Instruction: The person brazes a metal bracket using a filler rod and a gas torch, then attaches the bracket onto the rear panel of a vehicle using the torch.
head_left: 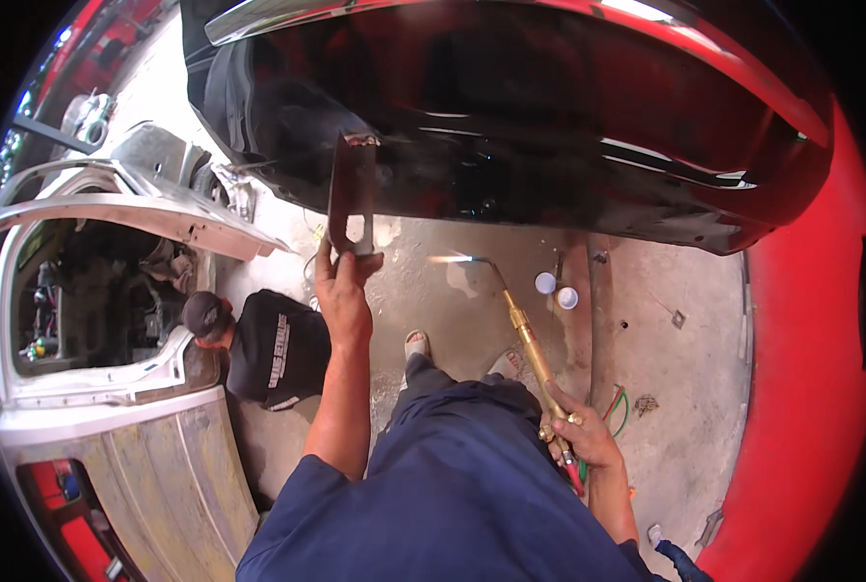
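Note:
My left hand, fingers closed, grips the lower end of a dark metal bracket and holds it up. The bracket's top end overlaps the glossy black vehicle panel hanging above; whether the two touch, I cannot tell. In my right hand is a brass gas torch, gripped around its handle near the valve knobs. Its bent tip points left, and a lit flame burns there, apart from the bracket and below the panel. Red and green hoses show beside the right hand.
At left, another person in a black shirt and cap crouches beside a stripped white vehicle body. Two small white round containers stand on the concrete floor. A red curved surface borders the right. Another person's foot shows lower right.

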Tool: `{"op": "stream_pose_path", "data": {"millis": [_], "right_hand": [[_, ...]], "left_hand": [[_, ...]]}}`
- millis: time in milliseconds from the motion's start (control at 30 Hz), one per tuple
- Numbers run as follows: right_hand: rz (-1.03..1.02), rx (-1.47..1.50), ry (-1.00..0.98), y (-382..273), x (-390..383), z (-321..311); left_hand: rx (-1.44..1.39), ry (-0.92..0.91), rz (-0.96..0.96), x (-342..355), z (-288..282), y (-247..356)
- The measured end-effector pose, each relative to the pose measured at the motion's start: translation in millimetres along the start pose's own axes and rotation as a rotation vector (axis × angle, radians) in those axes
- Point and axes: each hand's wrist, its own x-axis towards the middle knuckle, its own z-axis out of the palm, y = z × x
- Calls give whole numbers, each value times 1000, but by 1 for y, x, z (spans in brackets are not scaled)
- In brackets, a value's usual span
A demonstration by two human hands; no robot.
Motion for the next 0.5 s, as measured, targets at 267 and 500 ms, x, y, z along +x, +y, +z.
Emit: {"op": "stream_pose_path", "data": {"millis": [267, 500], "right_hand": [[71, -27, -76, -20, -14, -48], [27, -114, -73, -14, -23, -51]], "left_hand": [[-109, 139, 27, -14, 18, -8], [-113, 152, 61, -14, 16, -15]]}}
